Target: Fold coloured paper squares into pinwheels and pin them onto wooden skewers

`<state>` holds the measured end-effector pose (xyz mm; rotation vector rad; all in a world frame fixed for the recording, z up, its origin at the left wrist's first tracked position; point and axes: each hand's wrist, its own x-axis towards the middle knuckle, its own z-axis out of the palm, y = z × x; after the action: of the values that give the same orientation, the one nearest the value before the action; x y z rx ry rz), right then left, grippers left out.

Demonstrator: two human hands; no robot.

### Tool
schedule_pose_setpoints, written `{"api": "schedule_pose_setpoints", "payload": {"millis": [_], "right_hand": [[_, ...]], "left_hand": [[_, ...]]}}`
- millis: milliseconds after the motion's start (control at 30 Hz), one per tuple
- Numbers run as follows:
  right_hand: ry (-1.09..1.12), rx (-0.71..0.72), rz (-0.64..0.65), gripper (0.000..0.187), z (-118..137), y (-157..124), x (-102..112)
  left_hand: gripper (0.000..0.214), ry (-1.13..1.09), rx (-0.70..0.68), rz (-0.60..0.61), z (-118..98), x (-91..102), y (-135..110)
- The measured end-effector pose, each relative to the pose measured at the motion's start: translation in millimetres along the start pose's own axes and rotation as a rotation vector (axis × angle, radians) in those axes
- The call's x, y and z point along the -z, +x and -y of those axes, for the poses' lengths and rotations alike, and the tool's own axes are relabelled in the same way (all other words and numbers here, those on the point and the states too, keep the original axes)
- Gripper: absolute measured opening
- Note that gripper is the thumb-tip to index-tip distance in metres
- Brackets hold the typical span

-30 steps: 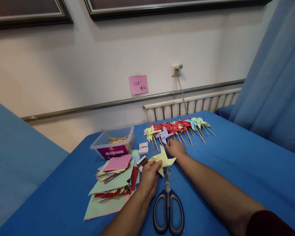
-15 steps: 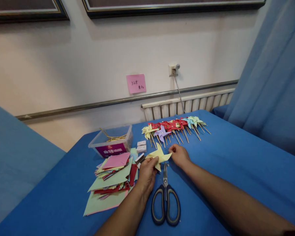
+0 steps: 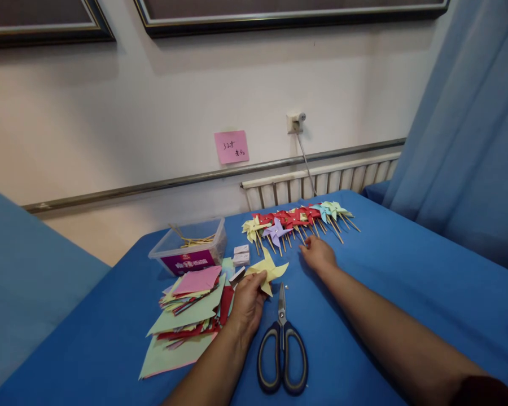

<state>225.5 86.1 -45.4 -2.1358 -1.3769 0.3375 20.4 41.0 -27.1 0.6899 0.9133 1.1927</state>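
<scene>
My left hand (image 3: 250, 299) pinches a pale yellow paper pinwheel (image 3: 273, 272) between thumb and fingers, its blades spread above the table. To the right, my right hand (image 3: 319, 255) is by the stick ends of a row of finished pinwheels (image 3: 296, 217) in red, yellow, purple, blue and green. Its fingertips are drawn together; whether they hold a small part or touch a stick is hidden. Scissors (image 3: 282, 338) with dark handles lie just below the yellow pinwheel, blades pointing away from me. A tiny light bit sits beside their tip.
Left of my left hand are stacked coloured papers (image 3: 186, 310). Behind them stands a clear plastic box (image 3: 161, 254) with thin wooden sticks (image 3: 198, 241). Small white boxes (image 3: 241, 256) lie beside it. A blue cloth (image 3: 385, 282) covers the table; a wall and radiator (image 3: 279, 192) bound the back.
My right hand has moved away from the yellow pinwheel, forward and right to the row of finished ones. My left hand keeps its hold. The view has shifted slightly.
</scene>
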Motion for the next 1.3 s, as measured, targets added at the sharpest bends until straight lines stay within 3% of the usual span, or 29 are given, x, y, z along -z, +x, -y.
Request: {"api": "schedule_pose_setpoints", "payload": {"millis": [133, 400, 1033, 1300], "right_hand": [[-0.093, -0.059, 0.025, 0.025, -8, 13, 2], [-0.181, -0.035, 0.07, 0.027, -4, 11, 0], [-0.195, -0.006, 0.101, 0.023, -5, 6, 5], [-0.109, 0.185, 0.059, 0.023, 28, -12, -2]], "left_hand": [[0.021, 0.019, 0.01, -0.005, 1, 1.0, 1], [0.021, 0.035, 0.001, 0.006, -1, 1.0, 0], [0.018, 0.033, 0.037, 0.006, 0, 3.2, 3], [0.02, 0.035, -0.016, 0.018, 0, 2.9, 1]]}}
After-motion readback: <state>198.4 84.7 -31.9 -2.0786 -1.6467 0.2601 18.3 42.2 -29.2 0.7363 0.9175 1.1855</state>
